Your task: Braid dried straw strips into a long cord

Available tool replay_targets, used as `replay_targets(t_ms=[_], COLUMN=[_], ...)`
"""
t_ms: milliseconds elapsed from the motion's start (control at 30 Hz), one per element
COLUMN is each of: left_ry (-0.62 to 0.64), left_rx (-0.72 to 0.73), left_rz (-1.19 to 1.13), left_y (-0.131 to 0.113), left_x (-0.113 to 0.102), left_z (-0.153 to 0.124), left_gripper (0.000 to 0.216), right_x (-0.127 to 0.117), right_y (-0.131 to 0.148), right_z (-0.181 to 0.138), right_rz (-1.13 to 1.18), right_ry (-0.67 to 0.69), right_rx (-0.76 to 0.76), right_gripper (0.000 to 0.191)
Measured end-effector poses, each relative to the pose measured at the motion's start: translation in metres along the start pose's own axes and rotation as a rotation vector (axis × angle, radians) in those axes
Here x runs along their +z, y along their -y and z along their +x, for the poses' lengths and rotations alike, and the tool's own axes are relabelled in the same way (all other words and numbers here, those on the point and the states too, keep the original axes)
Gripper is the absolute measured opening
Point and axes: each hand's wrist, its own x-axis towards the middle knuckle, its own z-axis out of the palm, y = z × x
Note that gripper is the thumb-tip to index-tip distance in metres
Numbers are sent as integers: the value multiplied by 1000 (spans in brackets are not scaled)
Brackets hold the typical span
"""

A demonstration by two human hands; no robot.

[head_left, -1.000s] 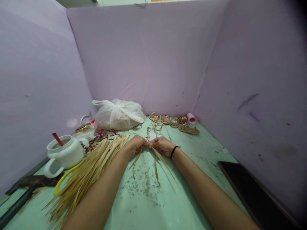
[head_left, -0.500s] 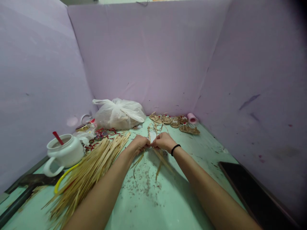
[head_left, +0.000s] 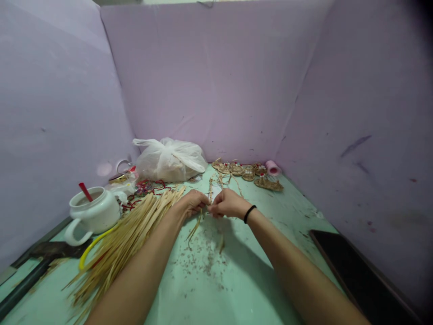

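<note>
Near the middle of the table, my left hand (head_left: 194,202) and my right hand (head_left: 230,204) meet with fingertips almost touching. Both are closed in a pinch on a thin straw cord (head_left: 210,186), which runs away from me beyond the fingers and looks twisted or braided. Loose straw strands (head_left: 194,231) hang toward me from below my left hand. The exact spot being pinched is hidden by the fingers. To the left of my left forearm lies a thick bundle of pale straw strips (head_left: 135,237).
At the back stand a tied white plastic bag (head_left: 171,160), several woven straw pieces with beads (head_left: 267,183) and a pink spool (head_left: 272,168). On the left are a white mug (head_left: 96,214) and a hammer (head_left: 43,257). A dark flat tablet-like object (head_left: 352,271) lies right.
My right hand has shifted slightly left and its fingers have turned further over the cord. A straw strip that trailed toward me below it no longer shows there clearly.
</note>
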Motion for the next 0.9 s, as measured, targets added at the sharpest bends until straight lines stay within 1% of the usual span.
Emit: replay_targets(t_ms=[33,67,100,133,167,233,300,333,400,533,633,733,900], left_ry=[30,56,79,97,105,111,116,120,128,118,121,125,150], left_rx=[-3,-6,-3,3,10,23,32,33,39,64,90,100,120], left_rz=[-9,-15,-20,-23,-25,-36,-50,-53,-51,4,53,96,113], left_y=[1,2,2,2,2,2,2,3,3,3,3,4,7], left_x=[-2,-4,-5,-5,-5,-5,-4,-4,-3,-4,-6,-7,-9], left_z=[1,2,2,2,1,1,0,0,0,1,1,1,3], left_gripper=[21,21,21,22,21,19,16,15,15,16,17,18,18], right_x=[-5,-9,-11,-12,-11,-5,4,8,14,20,22,22,21], right_y=[-2,-3,-4,-3,-2,2,4,5,3,-5,-10,-15,-22], right_z=[1,3,4,4,4,4,4,4,6,11,12,12,12], right_rz=[100,203,310,419,527,710,814,843,865,817,745,715,739], right_ry=[-31,-95,-157,-189,-172,-40,105,149,162,61,38,52,91], right_rx=[45,99,160,226,287,373,394,395,401,419,376,305,220], right_gripper=[13,12,10,7,5,7,12,14,16,15,18,19,15])
